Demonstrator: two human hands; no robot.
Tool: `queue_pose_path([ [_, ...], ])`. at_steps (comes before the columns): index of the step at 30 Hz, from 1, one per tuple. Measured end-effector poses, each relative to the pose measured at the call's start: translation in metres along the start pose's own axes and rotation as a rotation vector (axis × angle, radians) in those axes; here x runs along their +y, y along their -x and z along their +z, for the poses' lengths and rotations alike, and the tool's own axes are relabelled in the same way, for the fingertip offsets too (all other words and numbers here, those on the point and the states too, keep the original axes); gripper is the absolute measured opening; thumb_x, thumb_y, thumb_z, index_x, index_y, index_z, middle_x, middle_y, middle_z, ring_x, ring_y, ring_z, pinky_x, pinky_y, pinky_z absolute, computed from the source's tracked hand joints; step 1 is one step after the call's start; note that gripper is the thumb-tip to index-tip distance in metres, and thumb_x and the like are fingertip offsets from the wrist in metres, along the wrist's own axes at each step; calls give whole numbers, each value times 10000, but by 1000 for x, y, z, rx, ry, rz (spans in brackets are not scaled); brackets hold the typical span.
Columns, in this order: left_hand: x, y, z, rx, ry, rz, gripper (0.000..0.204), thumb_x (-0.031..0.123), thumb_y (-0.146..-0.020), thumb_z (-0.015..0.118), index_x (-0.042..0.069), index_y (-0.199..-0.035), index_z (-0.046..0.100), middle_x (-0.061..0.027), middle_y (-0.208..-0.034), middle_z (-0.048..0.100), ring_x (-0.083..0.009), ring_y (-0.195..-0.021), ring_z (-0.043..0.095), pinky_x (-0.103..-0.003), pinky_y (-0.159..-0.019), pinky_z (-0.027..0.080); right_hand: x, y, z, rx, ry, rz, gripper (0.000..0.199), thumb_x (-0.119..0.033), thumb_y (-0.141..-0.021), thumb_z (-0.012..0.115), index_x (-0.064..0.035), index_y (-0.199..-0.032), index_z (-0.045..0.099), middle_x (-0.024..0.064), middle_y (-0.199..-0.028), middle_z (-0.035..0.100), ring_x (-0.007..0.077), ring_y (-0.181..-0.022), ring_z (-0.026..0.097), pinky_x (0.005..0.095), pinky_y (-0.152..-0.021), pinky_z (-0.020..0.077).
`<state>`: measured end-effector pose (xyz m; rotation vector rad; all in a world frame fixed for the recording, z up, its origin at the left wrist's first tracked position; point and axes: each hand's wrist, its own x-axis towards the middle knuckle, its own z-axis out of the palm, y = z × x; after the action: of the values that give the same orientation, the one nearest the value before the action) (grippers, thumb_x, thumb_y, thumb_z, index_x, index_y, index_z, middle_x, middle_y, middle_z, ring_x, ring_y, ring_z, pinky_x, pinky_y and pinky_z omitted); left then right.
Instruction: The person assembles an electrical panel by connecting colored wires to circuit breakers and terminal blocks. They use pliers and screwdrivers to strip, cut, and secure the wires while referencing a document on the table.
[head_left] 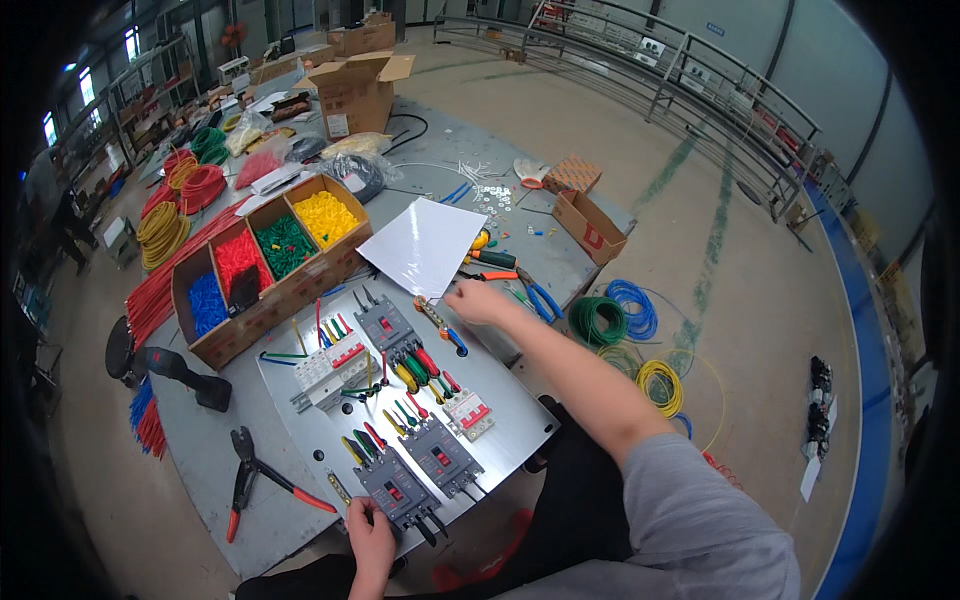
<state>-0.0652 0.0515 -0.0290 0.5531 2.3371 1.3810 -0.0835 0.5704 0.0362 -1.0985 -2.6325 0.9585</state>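
Note:
A metal mounting plate (300, 425) lies in front of me, carrying grey moulded-case circuit breakers (432, 455), small white circuit breakers (335, 370) and short coloured wires. My left hand (371, 545) is at the plate's near edge, fingers curled together, beside a small brass terminal bar (340, 488) and the nearest grey breaker. Whatever is between those fingers is hidden. Across the plate, my right hand (480, 303) has its fingers bent and pressed together next to another brass terminal bar (432, 316) and the corner of a white sheet (425, 245). What it grips cannot be made out.
A divided cardboard box (270, 250) holds blue, red, green and yellow caps. Red-handled cutters (250, 480) and a black cordless tool (188, 378) lie at left. Pliers (540, 295) are beyond my right hand. Wire coils (597, 320) lie on the floor at right.

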Motion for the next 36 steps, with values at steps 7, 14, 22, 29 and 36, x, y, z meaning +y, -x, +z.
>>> queue_pose_path([
  [7,53,-4,-19,-74,-65,-46,70,40,-1013,626,-4,-978,586,-65,-828,614,-150,-798,602,-323,-739,505,95,97,-114,-269,45,218,448,-416,-998,631,10,-1006,767,160,-858,764,281,-705,738,400,-721,602],
  [14,64,-42,-59,140,-544,-128,302,267,-983,730,47,-1134,587,-177,-906,710,-397,-878,722,-516,-776,557,155,91,-98,22,334,25,437,-360,-993,663,-115,-1351,711,204,-1304,740,388,-1222,709,474,-1030,582],
  [22,31,-103,-117,-48,-1076,-269,428,401,-981,655,-7,-1092,726,-265,-1103,782,-456,-1049,759,-566,-929,598,112,74,-76,118,572,79,338,-302,-968,739,-226,-1293,792,121,-1326,684,353,-1258,670,505,-1037,588],
  [29,22,-117,-108,146,-973,-285,508,448,-935,681,-39,-1048,777,-278,-1085,791,-462,-1048,769,-552,-936,608,113,51,-77,145,601,205,383,-310,-877,839,-36,-1144,819,155,-1273,743,352,-1222,701,482,-1018,596],
  [36,14,-112,-142,163,-914,-396,518,417,-803,792,-34,-1057,790,-264,-1101,796,-445,-1046,776,-528,-940,612,80,51,-63,-7,723,196,418,-363,-893,816,-39,-1156,822,174,-1258,764,355,-1216,715,455,-1017,589],
])
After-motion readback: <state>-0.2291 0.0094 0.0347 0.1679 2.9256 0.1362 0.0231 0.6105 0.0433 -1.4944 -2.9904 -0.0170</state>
